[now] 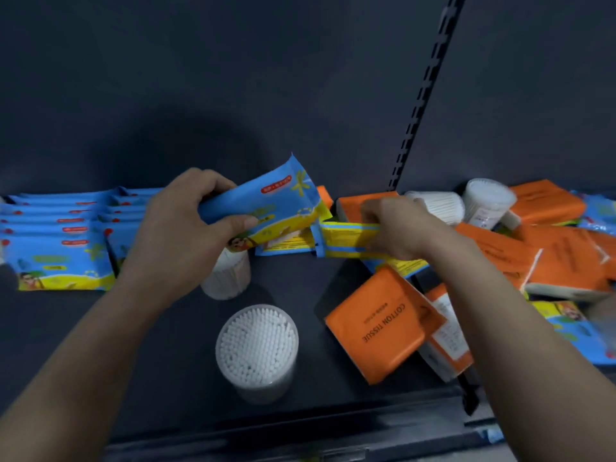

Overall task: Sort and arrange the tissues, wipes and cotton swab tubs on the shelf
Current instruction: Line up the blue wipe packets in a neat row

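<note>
My left hand [186, 225] grips a blue and yellow wipes pack [266, 201], lifted and tilted above the dark shelf [150, 328]. My right hand [396, 228] pinches a second wipes pack [346, 240] that shows its yellow edge. Rows of wipes packs [60, 241] lie flat at the left. An orange pack marked COTTON TISSUE [380, 325] lies at an angle near the middle, with more orange tissue packs [560, 258] heaped at the right. One cotton swab tub [256, 348] stands in front, another [226, 278] sits under my left hand, and two tubs [486, 201] lie at the back right.
A slotted metal upright [416, 105] splits the dark back wall. The shelf's front lip [300, 425] runs along the bottom. More wipes packs [573, 325] lie under the orange heap at the right edge.
</note>
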Action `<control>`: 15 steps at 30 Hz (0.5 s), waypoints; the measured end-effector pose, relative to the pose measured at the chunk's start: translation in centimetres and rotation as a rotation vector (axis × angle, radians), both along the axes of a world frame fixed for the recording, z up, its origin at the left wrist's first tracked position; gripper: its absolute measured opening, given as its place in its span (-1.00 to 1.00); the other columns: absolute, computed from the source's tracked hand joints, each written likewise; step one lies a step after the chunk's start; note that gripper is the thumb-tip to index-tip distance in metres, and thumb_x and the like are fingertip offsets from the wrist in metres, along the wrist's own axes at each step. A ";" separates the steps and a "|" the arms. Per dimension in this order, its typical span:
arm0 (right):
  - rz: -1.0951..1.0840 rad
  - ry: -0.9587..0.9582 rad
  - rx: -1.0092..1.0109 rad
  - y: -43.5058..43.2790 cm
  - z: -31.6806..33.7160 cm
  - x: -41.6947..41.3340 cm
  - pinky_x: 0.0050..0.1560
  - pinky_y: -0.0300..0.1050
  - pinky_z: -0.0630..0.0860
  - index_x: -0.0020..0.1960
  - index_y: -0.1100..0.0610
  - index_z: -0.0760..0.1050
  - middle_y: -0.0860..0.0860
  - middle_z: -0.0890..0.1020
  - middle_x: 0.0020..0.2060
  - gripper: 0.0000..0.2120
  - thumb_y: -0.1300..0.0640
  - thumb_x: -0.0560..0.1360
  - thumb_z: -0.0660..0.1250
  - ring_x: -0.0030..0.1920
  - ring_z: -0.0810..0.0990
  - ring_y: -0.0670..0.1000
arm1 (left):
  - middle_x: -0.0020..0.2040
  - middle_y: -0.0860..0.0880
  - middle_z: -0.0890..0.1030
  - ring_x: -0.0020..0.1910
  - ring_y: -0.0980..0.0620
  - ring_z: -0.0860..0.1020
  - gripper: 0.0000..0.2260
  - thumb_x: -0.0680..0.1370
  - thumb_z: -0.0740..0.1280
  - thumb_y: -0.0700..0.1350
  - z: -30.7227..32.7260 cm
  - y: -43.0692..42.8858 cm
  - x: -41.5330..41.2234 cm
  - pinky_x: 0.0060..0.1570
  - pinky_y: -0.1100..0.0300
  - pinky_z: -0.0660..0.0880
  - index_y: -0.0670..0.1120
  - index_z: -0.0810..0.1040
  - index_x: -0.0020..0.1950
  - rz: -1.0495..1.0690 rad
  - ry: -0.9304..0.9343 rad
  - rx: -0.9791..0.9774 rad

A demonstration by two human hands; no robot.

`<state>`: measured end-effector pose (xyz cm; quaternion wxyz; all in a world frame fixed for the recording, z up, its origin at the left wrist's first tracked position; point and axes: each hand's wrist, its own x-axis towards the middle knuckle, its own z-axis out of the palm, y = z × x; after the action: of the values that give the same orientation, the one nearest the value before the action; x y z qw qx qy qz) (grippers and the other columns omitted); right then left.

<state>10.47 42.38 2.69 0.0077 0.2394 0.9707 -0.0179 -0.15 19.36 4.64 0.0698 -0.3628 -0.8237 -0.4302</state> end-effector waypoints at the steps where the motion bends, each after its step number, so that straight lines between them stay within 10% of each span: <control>1: -0.019 0.053 0.010 -0.1 0.5 0.4 -0.05 -0.08 0.22 -0.11 0.01 0.41 0.02 0.54 -0.15 -0.85 0.19 0.40 0.35 0.02 0.50 0.13 | -0.16 0.07 0.51 -0.21 0.27 0.46 -0.80 0.35 0.49 -0.13 0.1 0.0 0.0 -0.28 0.49 0.32 -0.03 0.52 -0.12 -0.008 0.000 0.010; 5: -0.090 0.147 0.017 -1.0 2.1 1.7 0.16 0.01 0.22 0.18 -0.10 0.49 0.02 0.59 0.06 -0.61 0.21 0.40 0.31 0.17 0.48 0.13 | -0.15 0.06 0.52 -0.20 0.23 0.47 -0.81 0.36 0.49 -0.13 0.3 -0.5 -0.4 -0.30 0.48 0.33 -0.01 0.52 -0.12 -0.045 0.002 0.053; 15: -0.075 0.631 -0.064 -7.6 3.1 2.1 0.31 0.03 0.24 -0.17 -0.19 0.60 0.03 0.32 0.28 -0.65 0.30 0.39 0.39 0.35 0.19 0.14 | -0.19 0.11 0.51 -0.22 0.23 0.46 -0.81 0.36 0.49 -0.15 0.6 -5.5 -2.4 -0.28 0.50 0.31 -0.02 0.51 -0.14 -0.100 0.026 0.129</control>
<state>12.53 34.76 5.78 -0.2867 0.2574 0.9147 -0.1219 -2.52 13.85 5.28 0.0818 -0.4038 -0.7741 -0.4806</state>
